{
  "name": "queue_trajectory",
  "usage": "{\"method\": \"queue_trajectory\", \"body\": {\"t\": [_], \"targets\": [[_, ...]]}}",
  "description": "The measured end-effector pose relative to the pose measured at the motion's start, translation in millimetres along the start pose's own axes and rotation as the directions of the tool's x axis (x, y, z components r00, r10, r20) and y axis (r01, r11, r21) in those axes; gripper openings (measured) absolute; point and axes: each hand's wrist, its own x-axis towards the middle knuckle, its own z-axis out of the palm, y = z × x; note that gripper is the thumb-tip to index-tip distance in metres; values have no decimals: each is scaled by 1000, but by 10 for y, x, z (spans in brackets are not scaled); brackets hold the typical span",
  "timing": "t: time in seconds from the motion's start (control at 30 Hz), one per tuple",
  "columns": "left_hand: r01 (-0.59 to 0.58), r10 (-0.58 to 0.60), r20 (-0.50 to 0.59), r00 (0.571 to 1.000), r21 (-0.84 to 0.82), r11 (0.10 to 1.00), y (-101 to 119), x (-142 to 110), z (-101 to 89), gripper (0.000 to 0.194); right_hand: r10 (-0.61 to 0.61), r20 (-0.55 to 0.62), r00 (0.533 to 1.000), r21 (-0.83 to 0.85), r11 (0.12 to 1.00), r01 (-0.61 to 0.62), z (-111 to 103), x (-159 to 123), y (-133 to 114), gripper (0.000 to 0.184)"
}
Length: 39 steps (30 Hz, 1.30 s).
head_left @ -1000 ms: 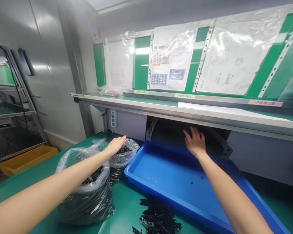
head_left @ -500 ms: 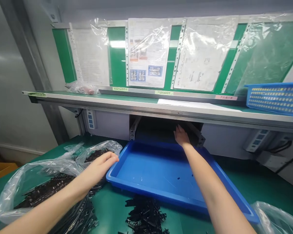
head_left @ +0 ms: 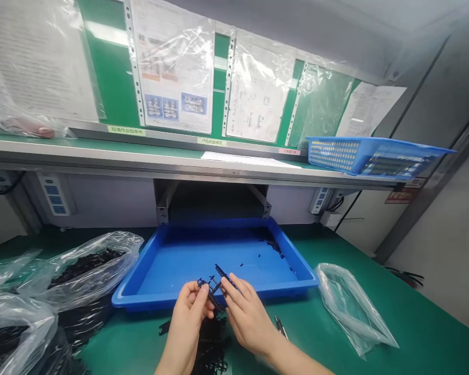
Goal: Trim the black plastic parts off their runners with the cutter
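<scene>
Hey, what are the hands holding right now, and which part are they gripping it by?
Both hands hold one black plastic ladder-shaped moulded piece above the blue tray: the left hand pinches its left end, the right hand its right end.

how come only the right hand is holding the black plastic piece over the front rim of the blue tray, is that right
No, not only the right hand: the head view shows both holding it. The left hand and right hand both grip the black plastic piece over the front rim of the blue tray.
</scene>
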Motion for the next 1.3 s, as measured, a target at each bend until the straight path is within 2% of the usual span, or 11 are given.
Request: {"method": "queue_trajectory", "body": {"t": [0.1,0.17,0.23,0.3,0.4,0.53,0.73,0.87,1.03,1.17,1.3], "targets": [[-1,3,45,999,-48,999,72,-5,90,39,168,-105,980,77,984,-160,-96,-12,85,38],[-29,34,50,998,-88,996,153,-4,192,36,322,-171,931,148,943,-299,-196,51,145,39],[-42,51,81,995,-118,992,219,-8,316,33,430,-173,886,238,891,-386,-319,141,203,40],[-12,33,170,985,-123,992,250,-20,441,31,466,-110,878,334,849,-409,-453,223,251,43],[55,-26,309,951,-84,995,236,-48,599,30,465,-4,885,438,796,-417,-642,280,298,30],[136,-106,369,923,-56,989,185,-69,722,29,472,61,879,499,749,-437,-796,255,347,26],[153,-146,339,929,5,988,151,-28,693,30,481,71,874,575,696,-430,-802,236,395,25],[168,-168,383,908,33,985,151,-39,658,32,456,81,886,610,681,-406,-757,255,354,25],[140,-129,235,963,-32,990,261,-149,728,33,480,113,870,591,671,-448,-647,236,338,27],[120,-112,165,980,-42,992,347,-65,612,36,466,189,865,583,655,-480,-631,188,319,34],[180,-206,274,939,117,977,282,143,350,35,352,291,890,566,686,-457,-710,144,271,29]]}}
